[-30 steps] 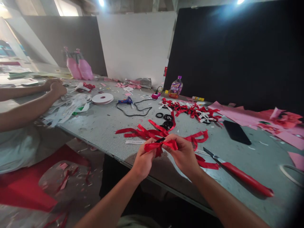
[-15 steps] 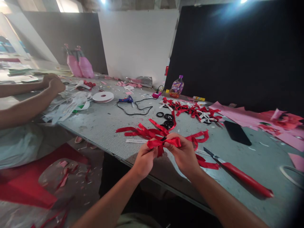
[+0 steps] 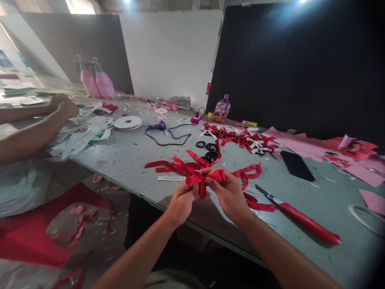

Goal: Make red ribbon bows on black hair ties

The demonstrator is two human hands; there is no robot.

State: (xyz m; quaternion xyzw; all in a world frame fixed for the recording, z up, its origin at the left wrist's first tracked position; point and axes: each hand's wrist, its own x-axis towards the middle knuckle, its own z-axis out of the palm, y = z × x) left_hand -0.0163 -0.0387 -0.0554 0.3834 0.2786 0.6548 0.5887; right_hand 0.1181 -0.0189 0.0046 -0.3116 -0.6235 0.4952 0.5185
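Observation:
Between my two hands, above the near table edge, is a red ribbon bow [image 3: 194,179] with loops to both sides and tails hanging down. My left hand [image 3: 182,200] pinches its left side from below. On the other side, the thumb and fingers of my right hand [image 3: 228,193] are closed on the right loop. Loose red ribbon strips [image 3: 164,163] lie just beyond my hands, and a printed white strip [image 3: 171,178] is left of them. Black rings [image 3: 211,155] rest behind the ribbons. The bow's centre is partly covered by my fingers.
A red-handled knife [image 3: 306,222] and a dark phone [image 3: 297,165] lie to the right. Finished-looking red and white bows [image 3: 240,136] are piled behind. A blue glue gun [image 3: 158,126], ribbon spool [image 3: 128,123] and drink bottle [image 3: 221,109] stand further back. Another person's arms [image 3: 45,124] reach in at left.
My right fingers have shifted slightly at the bow's middle, and the black bit seen there before is now covered. Both hands keep their hold. The whole view has shifted slightly.

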